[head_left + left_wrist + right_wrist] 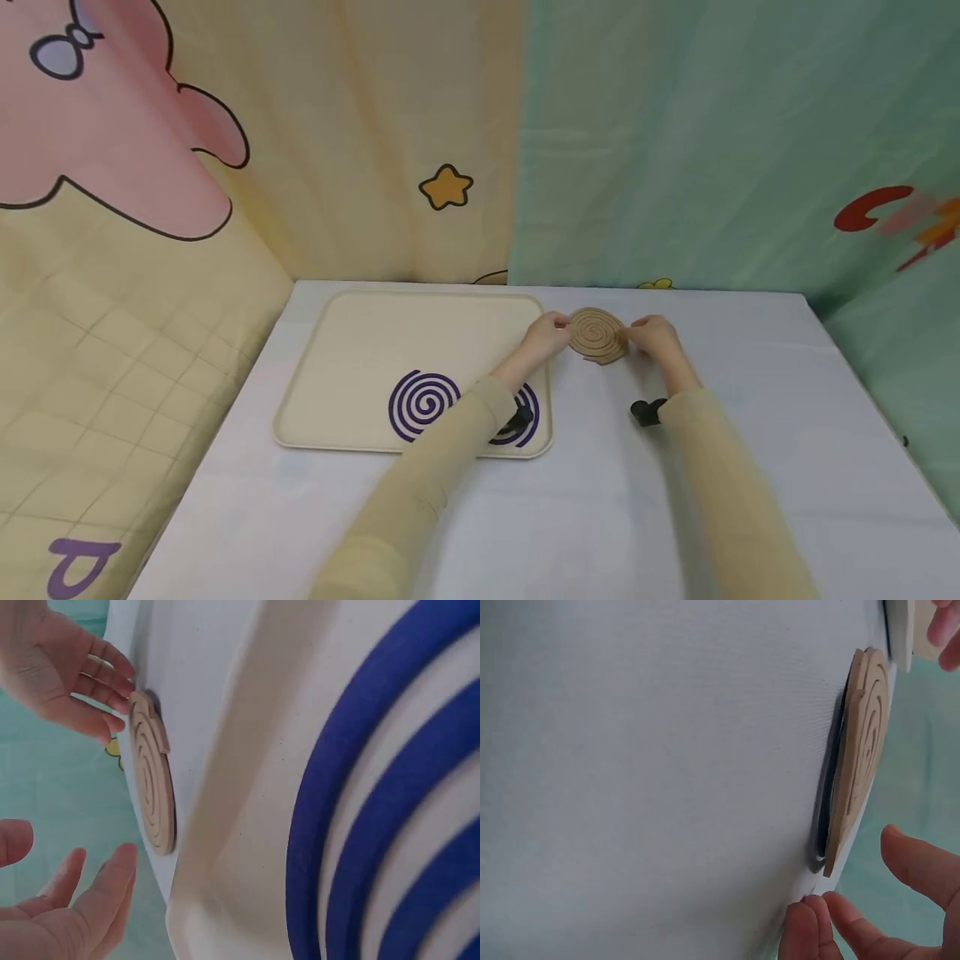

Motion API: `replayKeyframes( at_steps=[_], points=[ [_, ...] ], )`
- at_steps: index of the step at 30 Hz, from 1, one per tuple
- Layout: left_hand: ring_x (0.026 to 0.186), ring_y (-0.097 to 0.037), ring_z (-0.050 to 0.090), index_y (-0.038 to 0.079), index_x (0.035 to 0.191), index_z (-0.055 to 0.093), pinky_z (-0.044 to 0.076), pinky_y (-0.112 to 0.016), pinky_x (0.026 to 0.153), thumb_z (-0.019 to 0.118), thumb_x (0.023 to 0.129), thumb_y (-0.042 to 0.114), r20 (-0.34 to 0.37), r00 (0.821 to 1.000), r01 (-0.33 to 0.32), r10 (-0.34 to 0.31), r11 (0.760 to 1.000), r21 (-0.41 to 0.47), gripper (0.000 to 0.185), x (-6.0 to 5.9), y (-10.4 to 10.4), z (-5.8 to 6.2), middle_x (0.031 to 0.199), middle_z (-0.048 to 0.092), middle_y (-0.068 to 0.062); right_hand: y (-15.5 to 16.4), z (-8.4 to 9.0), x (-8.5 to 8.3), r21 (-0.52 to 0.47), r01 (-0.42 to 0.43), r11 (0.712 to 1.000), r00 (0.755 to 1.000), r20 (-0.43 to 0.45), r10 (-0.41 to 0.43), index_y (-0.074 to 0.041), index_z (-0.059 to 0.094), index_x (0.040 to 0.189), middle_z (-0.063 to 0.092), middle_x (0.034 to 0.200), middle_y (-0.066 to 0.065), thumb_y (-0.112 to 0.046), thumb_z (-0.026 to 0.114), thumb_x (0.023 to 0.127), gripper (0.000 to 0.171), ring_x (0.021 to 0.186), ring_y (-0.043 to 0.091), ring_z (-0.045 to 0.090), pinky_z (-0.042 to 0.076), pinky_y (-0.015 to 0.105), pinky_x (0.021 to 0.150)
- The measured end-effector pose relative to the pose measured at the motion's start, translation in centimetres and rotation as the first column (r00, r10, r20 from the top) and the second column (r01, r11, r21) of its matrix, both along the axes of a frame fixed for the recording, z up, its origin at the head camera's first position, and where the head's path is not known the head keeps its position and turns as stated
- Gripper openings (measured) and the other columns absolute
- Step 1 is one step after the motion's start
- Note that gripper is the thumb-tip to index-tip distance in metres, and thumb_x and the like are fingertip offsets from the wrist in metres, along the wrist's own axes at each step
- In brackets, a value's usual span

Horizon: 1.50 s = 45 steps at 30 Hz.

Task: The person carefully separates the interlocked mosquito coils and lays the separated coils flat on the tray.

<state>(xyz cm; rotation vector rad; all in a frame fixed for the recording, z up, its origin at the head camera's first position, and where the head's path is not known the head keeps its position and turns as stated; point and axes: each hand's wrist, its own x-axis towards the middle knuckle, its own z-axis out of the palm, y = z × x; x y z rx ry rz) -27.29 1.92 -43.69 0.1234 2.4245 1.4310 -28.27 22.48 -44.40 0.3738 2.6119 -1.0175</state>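
A tan spiral coil (pixel 595 335), like a mosquito coil with its turns close together, lies flat on the white table beyond the tray's right edge. My left hand (pixel 546 335) is at its left side, thumb and fingers spread apart with a gap to the coil in the left wrist view. At the other side is my right hand (pixel 654 335), its fingertips right by the rim. Seen edge-on in the right wrist view, the coil (pixel 861 750) has a dark band along its underside. Neither hand grips anything.
A cream tray (pixel 360 333) stands to the left on the table. Two purple-blue spiral coils (pixel 425 403) lie in its front right part, one partly covered by my left forearm. Printed curtains (pixel 450 100) close off the back and sides.
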Motion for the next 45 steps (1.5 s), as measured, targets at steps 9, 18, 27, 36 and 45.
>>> replayKeyframes(
  at_steps=[9,18,27,36,45],
  points=[
    [0.113,-0.03,0.058,-0.007,0.131,0.052,0.051,-0.038,0.096,0.057,0.096,0.015,-0.059,0.998,-0.01,-0.003,0.976,-0.217,0.042,-0.9,1.0,-1.7,0.129,0.059,-0.023,-1.8,-1.5,0.6,-0.005,0.026,1.0,0.999,-0.033,-0.026,0.008,0.061,0.095,0.058,0.074,0.009,-0.03,0.066,0.091,0.039,0.06,0.014,0.051,0.041,0.024,0.054],
    [0.106,-0.031,0.062,-0.008,0.115,0.059,0.054,-0.038,0.088,0.064,0.092,0.012,-0.135,0.991,-0.053,-0.007,0.899,-0.434,0.032,-0.6,1.7,-2.5,0.113,0.064,-0.023,-3.2,-2.0,0.8,-0.006,0.089,0.996,0.996,-0.01,-0.089,0.007,0.063,0.086,0.053,0.057,0.002,-0.026,0.073,0.087,0.035,0.053,0.013,0.051,0.041,0.022,0.049],
    [0.091,-0.026,0.06,-0.008,0.113,0.061,0.055,-0.034,0.08,0.065,0.089,0.003,-0.085,0.994,-0.088,0.066,0.953,-0.289,0.027,-0.6,1.8,-2.6,0.107,0.066,-0.02,-2.9,-2.4,0.7,-0.142,0.18,0.973,0.983,0.039,-0.177,0.009,0.06,0.102,0.051,0.065,0.001,-0.022,0.071,0.087,0.036,0.058,0.011,0.05,0.044,0.022,0.055],
    [0.108,-0.028,0.063,-0.007,0.125,0.06,0.055,-0.035,0.09,0.067,0.093,0.015,-0.018,0.992,-0.124,0.122,0.985,-0.122,0.039,-0.9,1.8,-2.2,0.122,0.065,-0.02,-2.3,-2.6,0.5,-0.526,0.322,0.787,0.947,0.16,-0.28,0.005,0.049,0.13,0.055,0.085,-0.002,-0.015,0.066,0.093,0.046,0.069,0.003,0.052,0.048,0.016,0.06],
    [0.086,-0.014,0.061,-0.003,0.132,0.052,0.054,-0.026,0.077,0.073,0.088,0.014,0.267,0.953,-0.237,0.143,0.9,0.365,0.052,-1.6,1.1,-0.7,0.115,0.064,-0.014,-2.9,-0.6,0.8,-0.731,0.208,0.65,0.974,0.092,-0.209,0.011,0.038,0.143,0.065,0.076,-0.009,-0.016,0.059,0.097,0.058,0.069,-0.001,0.062,0.052,0.014,0.065]
  ],
)
